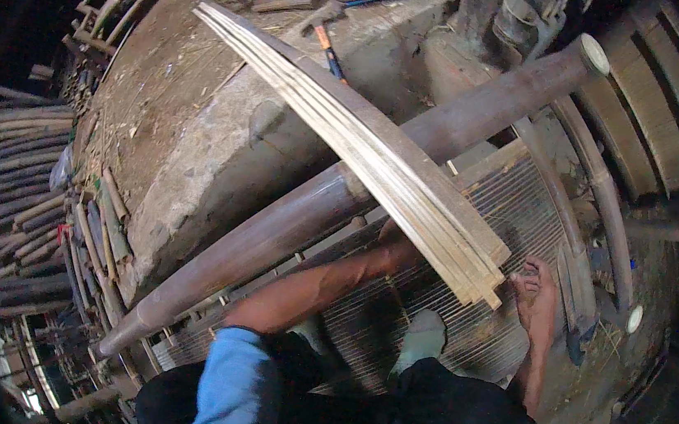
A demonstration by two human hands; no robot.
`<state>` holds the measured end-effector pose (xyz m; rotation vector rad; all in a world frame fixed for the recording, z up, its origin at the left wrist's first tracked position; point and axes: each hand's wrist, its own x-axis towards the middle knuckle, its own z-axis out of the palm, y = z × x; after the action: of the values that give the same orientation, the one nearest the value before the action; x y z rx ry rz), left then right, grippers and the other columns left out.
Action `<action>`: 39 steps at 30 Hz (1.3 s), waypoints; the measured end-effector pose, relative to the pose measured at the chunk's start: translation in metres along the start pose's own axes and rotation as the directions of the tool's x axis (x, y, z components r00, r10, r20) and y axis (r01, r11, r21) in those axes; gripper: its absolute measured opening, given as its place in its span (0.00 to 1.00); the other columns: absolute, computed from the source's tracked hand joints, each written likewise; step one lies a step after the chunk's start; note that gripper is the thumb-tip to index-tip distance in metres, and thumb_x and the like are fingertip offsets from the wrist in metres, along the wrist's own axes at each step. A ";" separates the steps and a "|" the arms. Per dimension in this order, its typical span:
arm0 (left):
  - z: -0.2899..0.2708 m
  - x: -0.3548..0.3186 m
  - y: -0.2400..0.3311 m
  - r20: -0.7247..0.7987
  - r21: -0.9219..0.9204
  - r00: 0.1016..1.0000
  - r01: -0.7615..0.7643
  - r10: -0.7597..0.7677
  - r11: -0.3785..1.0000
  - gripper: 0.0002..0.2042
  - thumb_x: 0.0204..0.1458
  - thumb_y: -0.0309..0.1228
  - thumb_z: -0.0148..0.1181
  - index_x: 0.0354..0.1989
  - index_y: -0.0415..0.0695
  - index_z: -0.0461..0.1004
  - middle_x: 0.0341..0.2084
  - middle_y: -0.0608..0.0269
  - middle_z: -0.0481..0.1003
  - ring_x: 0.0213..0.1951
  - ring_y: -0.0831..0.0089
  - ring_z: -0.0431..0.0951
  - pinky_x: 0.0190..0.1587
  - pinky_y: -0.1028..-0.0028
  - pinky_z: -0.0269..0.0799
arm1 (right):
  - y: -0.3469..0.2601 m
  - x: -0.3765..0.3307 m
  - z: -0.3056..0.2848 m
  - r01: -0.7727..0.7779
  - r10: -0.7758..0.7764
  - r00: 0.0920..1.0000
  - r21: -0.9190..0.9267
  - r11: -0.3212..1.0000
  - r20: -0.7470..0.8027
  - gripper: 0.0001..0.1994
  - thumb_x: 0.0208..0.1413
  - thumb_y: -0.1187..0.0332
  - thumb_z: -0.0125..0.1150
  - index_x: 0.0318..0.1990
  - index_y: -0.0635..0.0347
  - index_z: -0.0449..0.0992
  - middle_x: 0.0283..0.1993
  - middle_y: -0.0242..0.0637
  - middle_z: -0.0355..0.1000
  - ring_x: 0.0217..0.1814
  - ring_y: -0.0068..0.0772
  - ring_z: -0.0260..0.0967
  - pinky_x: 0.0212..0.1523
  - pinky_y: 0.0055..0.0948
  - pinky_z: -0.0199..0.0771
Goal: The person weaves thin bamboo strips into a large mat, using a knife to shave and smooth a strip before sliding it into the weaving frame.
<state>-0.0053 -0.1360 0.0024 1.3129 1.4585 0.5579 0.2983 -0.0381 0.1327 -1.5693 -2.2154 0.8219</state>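
While held, slats: pale bamboo strip bundle (363, 144), long, flat, slanting over the pole (307, 209).
Left hand (392, 246): grip wrapped beneath bundle.
Right hand (536, 295): grip pinching bundle's end.
Room: woven mat (514, 205) below, pole-edged.

Lay across the thick pole (289, 215): slat bundle (363, 144). Beneath both, woven mat (514, 205); behind, bench (202, 98).

- Bamboo workshop, rough and dusty.
- Stacked poles (21, 170) at left.
- Split strips (363, 144) over a big pole (341, 200).
- Tools (332, 50) on worn desk (177, 104).
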 end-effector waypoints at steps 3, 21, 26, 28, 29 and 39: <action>-0.006 -0.055 0.001 0.436 -0.047 0.899 -0.017 0.036 0.999 0.12 0.57 0.34 0.55 0.43 0.39 0.76 0.37 0.55 0.78 0.39 0.60 0.78 0.47 0.64 0.73 | -0.049 0.013 0.005 -0.171 0.139 0.984 0.357 0.918 0.114 0.20 0.55 0.70 0.66 0.55 0.60 0.70 0.48 0.41 0.74 0.41 0.32 0.74 0.45 0.31 0.73; -0.265 -0.079 0.127 -0.425 -0.479 0.768 0.258 -0.479 0.839 0.27 0.53 0.60 0.60 0.20 0.46 0.71 0.12 0.69 0.68 0.11 0.80 0.64 0.11 0.77 0.50 | -0.089 0.007 0.001 0.193 -0.176 0.980 0.235 0.953 -0.089 0.04 0.54 0.75 0.65 0.37 0.65 0.78 0.31 0.38 0.75 0.31 0.27 0.71 0.36 0.26 0.72; -0.252 -0.064 0.106 -0.417 -0.651 0.835 0.001 -0.359 0.759 0.17 0.57 0.44 0.65 0.23 0.45 0.72 0.18 0.70 0.70 0.17 0.82 0.67 0.16 0.80 0.52 | -0.084 -0.005 -0.009 0.122 -0.113 0.992 0.173 0.977 -0.063 0.03 0.53 0.76 0.64 0.35 0.65 0.78 0.30 0.39 0.74 0.31 0.31 0.71 0.35 0.27 0.71; -0.254 -0.069 0.104 -0.454 -0.691 0.845 -0.135 -0.282 0.710 0.12 0.58 0.36 0.64 0.28 0.42 0.73 0.20 0.71 0.70 0.19 0.82 0.68 0.17 0.82 0.57 | -0.077 -0.006 -0.010 0.148 -0.150 0.989 0.145 0.978 0.003 0.04 0.52 0.77 0.63 0.36 0.64 0.78 0.31 0.40 0.74 0.30 0.33 0.71 0.35 0.29 0.71; -0.255 -0.073 0.102 -0.458 -0.691 0.842 -0.136 -0.284 0.710 0.12 0.58 0.36 0.64 0.28 0.42 0.73 0.20 0.71 0.70 0.19 0.82 0.68 0.17 0.82 0.57 | -0.077 -0.008 -0.007 0.151 -0.154 0.988 0.148 0.977 0.005 0.04 0.52 0.77 0.63 0.36 0.64 0.78 0.31 0.40 0.74 0.30 0.33 0.71 0.35 0.29 0.71; -0.245 -0.217 0.132 -0.661 -0.649 0.724 -0.422 -0.195 0.632 0.09 0.60 0.25 0.57 0.47 0.38 0.70 0.32 0.61 0.74 0.29 0.77 0.74 0.28 0.81 0.73 | -0.129 0.003 0.054 0.261 -0.390 0.783 0.313 0.913 0.485 0.13 0.62 0.63 0.60 0.45 0.65 0.77 0.39 0.43 0.77 0.39 0.29 0.75 0.38 0.32 0.76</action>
<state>-0.2010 -0.2242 0.2826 0.4713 1.3951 1.7157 0.1698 -0.0809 0.1686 -0.8607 -2.5382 1.4840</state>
